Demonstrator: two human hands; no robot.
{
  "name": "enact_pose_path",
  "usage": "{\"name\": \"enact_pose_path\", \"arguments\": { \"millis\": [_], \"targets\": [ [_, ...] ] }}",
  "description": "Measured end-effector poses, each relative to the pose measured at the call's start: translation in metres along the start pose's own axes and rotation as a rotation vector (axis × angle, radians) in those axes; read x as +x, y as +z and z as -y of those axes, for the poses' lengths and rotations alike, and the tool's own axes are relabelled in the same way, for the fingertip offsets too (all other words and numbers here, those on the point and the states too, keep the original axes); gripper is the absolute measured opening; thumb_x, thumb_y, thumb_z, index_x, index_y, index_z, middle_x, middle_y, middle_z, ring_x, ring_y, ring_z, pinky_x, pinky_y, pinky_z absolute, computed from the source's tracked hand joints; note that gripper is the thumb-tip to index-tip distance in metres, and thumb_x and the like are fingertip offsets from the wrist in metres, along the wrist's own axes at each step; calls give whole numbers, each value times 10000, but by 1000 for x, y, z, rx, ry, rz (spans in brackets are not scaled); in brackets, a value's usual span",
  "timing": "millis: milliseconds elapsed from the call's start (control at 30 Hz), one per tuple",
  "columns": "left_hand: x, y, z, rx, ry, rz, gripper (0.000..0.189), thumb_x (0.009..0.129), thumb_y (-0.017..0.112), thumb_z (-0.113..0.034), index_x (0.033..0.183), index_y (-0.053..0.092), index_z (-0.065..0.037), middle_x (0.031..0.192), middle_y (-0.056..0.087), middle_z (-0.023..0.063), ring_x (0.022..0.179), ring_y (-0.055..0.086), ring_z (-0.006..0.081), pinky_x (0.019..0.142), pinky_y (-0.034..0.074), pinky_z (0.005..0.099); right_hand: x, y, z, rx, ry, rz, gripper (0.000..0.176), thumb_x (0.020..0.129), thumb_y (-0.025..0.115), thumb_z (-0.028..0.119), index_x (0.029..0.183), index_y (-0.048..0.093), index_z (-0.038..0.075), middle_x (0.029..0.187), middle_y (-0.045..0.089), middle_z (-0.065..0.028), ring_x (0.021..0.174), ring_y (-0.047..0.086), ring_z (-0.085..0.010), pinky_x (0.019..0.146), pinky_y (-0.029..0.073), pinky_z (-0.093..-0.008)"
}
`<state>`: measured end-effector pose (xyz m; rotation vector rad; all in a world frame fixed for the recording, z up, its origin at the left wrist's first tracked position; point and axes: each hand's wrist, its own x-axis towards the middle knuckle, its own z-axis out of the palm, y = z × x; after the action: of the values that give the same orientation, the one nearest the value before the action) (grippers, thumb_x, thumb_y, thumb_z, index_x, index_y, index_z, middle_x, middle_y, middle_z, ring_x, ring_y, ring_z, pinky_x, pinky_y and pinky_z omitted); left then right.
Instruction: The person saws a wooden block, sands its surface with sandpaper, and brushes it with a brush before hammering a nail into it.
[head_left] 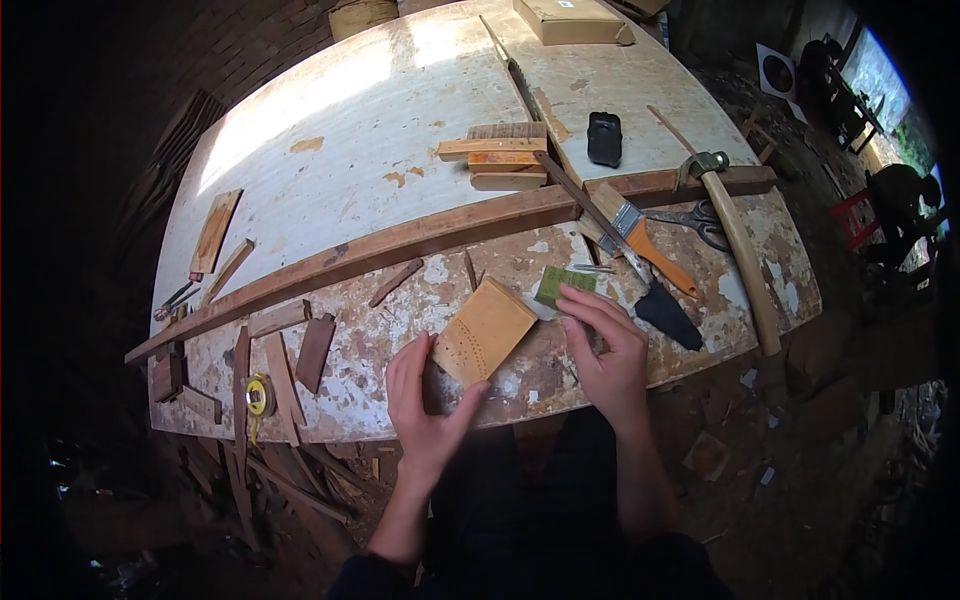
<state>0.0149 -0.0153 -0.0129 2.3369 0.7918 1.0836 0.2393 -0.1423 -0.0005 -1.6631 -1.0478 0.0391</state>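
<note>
A light wooden block (487, 332) with curved rows of small dark holes lies tilted near the front of the worn workbench (400, 430). My left hand (425, 400) holds its lower left side, thumb at the bottom corner and fingers along the left edge. To the right, my right hand (607, 355) is beside a small green piece (562, 287), its fingertips close together at that piece's lower edge. Whether they grip it is hard to tell. Thin metal bits (593, 268) lie just behind the green piece.
A long wooden bar (400, 240) crosses the bench. Right of centre lie a brush (640, 238), a saw with a dark handle (668, 315), scissors (705, 222) and a hammer (740, 250). Wood scraps and a tape measure (260, 395) are at left; a black case (604, 139) sits farther back.
</note>
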Motion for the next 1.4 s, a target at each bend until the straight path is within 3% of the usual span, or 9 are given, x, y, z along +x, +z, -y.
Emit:
{"name": "enact_pose_path", "arguments": {
  "millis": [333, 633, 800, 900, 1000, 1133, 1233, 1400],
  "targets": [
    [-1, -1, 1, -23, 144, -34, 977, 737, 1049, -184, 1560, 578, 47, 1420, 726, 232, 1299, 681, 380, 1124, 528, 485, 1, 2, 0, 6, 19, -57, 231, 986, 753, -15, 1204, 829, -12, 1289, 815, -167, 1216, 771, -327, 1058, 588, -432],
    [3, 4, -9, 21, 284, -14, 795, 739, 1024, -76, 1458, 694, 3, 1363, 713, 192, 1224, 691, 384, 1073, 544, 489, 0, 3, -5, -52, -2, -20, 293, 952, 785, -1, 1243, 813, -13, 1333, 798, -171, 1264, 744, -349, 1103, 561, -447],
    [7, 4, -12, 19, 273, -17, 813, 745, 1014, -50, 1481, 673, 6, 1317, 707, 197, 1200, 695, 382, 1041, 560, 474, 2, -1, 0, 13, -39, -52, 379, 911, 826, 28, 1284, 781, -16, 1348, 788, -175, 1259, 740, -361, 1125, 550, -457],
    [13, 1, -13, -17, 257, -11, 809, 754, 1007, -44, 1486, 667, 7, 1274, 717, 194, 1161, 707, 363, 1014, 574, 460, -2, -29, 5, -281, -183, -219, 383, 911, 812, 12, 1292, 778, -3, 1355, 782, -183, 1250, 744, -352, 1155, 530, -450],
    [13, 0, -14, -85, 209, -7, 797, 763, 1003, -48, 1483, 668, 7, 1237, 726, 192, 1120, 718, 338, 987, 584, 442, -7, -55, 0, -379, 105, -396, 337, 927, 802, 32, 1262, 778, 10, 1229, 776, -150, 1146, 720, -354, 1092, 523, -492],
    [15, 0, -19, -132, 161, 21, 798, 774, 998, -59, 1492, 660, 15, 1216, 739, 198, 1105, 734, 320, 975, 592, 421, -19, -79, -32, -577, 101, -362, 327, 930, 812, 64, 1254, 784, 31, 1224, 736, -120, 1181, 668, -352, 1086, 496, -494],
    [23, 2, -30, -219, 83, 89, 695, 816, 979, -62, 1450, 702, 10, 1221, 743, 189, 1084, 755, 306, 932, 619, 384, -29, -77, -40, -624, 94, -287, 319, 916, 826, 80, 1232, 791, 54, 1272, 717, -96, 1252, 640, -337, 1132, 456, -487],
    [19, -1, -23, -222, 43, 161, 605, 815, 938, -22, 1379, 731, 40, 1222, 793, 216, 1144, 776, 322, 1024, 595, 404, -31, -77, -44, -599, 91, -277, 291, 923, 824, 86, 1209, 784, 60, 1274, 722, -97, 1251, 646, -334, 1139, 453, -490]
  ]
}}
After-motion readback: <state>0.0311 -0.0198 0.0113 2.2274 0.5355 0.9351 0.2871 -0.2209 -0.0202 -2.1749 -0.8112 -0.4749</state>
